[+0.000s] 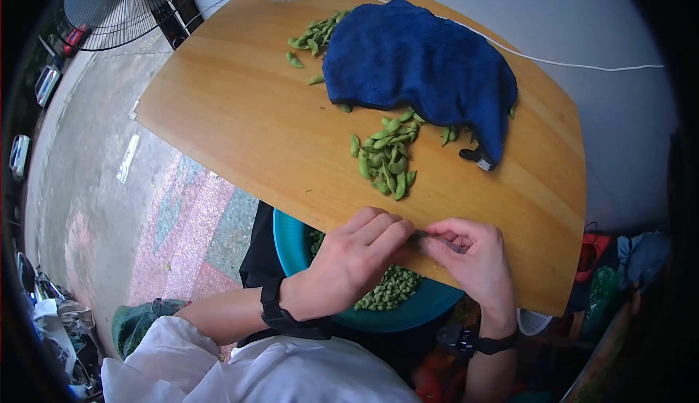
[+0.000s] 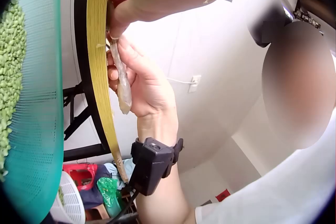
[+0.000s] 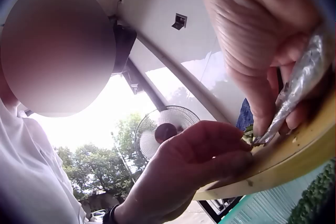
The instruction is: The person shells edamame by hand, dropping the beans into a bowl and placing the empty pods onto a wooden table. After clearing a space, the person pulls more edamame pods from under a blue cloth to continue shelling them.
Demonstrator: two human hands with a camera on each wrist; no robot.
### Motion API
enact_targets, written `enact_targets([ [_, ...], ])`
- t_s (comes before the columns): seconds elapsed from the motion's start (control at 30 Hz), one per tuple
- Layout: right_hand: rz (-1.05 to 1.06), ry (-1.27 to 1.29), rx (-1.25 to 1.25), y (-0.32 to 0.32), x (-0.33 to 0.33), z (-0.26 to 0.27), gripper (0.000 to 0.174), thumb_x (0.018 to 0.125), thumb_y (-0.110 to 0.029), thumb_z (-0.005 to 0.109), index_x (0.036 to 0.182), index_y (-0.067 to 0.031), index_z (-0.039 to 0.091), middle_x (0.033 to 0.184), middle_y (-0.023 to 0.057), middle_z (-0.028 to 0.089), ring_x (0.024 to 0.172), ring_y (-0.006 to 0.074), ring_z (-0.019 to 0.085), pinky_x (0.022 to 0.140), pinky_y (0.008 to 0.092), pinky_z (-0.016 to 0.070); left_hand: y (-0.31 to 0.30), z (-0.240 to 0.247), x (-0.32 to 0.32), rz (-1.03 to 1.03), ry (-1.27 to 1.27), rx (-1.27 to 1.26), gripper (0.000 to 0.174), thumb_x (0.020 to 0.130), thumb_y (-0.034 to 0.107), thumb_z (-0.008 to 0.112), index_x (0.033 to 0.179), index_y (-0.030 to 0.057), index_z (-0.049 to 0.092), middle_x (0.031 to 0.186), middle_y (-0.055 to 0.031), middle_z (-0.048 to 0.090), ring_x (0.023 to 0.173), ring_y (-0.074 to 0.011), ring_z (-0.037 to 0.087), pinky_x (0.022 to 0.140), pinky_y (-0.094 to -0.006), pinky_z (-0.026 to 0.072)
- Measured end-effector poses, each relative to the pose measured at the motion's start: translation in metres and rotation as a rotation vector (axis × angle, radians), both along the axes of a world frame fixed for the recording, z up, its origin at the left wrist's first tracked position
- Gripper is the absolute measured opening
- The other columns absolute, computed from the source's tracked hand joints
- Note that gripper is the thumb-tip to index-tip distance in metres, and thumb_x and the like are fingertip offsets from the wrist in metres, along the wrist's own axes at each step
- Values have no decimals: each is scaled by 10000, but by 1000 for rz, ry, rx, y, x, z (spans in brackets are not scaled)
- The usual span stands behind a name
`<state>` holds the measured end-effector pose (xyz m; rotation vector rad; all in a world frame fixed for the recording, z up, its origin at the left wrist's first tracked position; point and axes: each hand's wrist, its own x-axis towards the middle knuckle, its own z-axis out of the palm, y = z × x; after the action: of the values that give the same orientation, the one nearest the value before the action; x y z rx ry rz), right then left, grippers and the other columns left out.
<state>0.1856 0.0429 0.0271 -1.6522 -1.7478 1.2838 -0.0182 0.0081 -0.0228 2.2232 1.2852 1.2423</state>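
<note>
A thin twisted strip of clear, silvery plastic (image 3: 299, 79) runs between the two hands at the near edge of the wooden table (image 1: 510, 206). My right hand (image 1: 470, 257) holds it, thumb and fingers curled round it. Its loose end hangs below the right fingers in the left wrist view. My left hand (image 1: 349, 257) pinches at the thin tip, its fingertips close against the right fingertips. Beneath the hands is a teal basin (image 1: 289, 239) with shelled green beans (image 1: 389, 290). Green pods (image 1: 386, 152) lie in a heap on the table beyond.
A dark blue cloth (image 1: 422, 61) covers part of another pile of pods (image 1: 317, 35). Behind it a white cable (image 1: 553, 62) runs along the wall. A fan (image 1: 131, 2) stands at the far left. A white basket (image 2: 71, 200) sits low beside the basin.
</note>
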Motion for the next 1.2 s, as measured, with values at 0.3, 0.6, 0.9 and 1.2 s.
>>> enact_targets([
  [0.3, 41, -225, -9, 10, -14, 15, 174, 830, -107, 829, 908, 14, 732, 730, 129, 721, 633, 175, 673, 618, 335, 524, 2, 1, -4, -50, 61, -22, 432, 716, 57, 842, 1102, 29, 651, 1004, -100, 654, 899, -279, 663, 768, -372, 549],
  [0.6, 152, -348, -79, 27, -15, 19, 213, 807, -146, 839, 850, 1, 691, 704, 117, 704, 629, 217, 671, 629, 367, 519, 25, 14, -14, -226, 252, -85, 328, 800, 120, 792, 1061, 37, 611, 1026, -100, 574, 925, -300, 598, 797, -407, 523],
  [0.9, 130, -335, -75, 24, -15, 17, 218, 820, -151, 839, 868, 2, 691, 713, 122, 706, 630, 217, 673, 624, 372, 517, 34, 5, -31, -502, 125, -19, 258, 816, 90, 800, 962, 36, 594, 984, -111, 572, 906, -322, 600, 771, -417, 527],
  [1.2, 14, -94, -63, -2, -11, 5, 212, 867, -156, 790, 973, 5, 701, 751, 111, 710, 658, 158, 676, 655, 335, 537, 9, 12, -16, -166, 54, -161, 284, 773, 39, 821, 978, 38, 625, 942, -106, 590, 863, -326, 640, 707, -426, 545],
])
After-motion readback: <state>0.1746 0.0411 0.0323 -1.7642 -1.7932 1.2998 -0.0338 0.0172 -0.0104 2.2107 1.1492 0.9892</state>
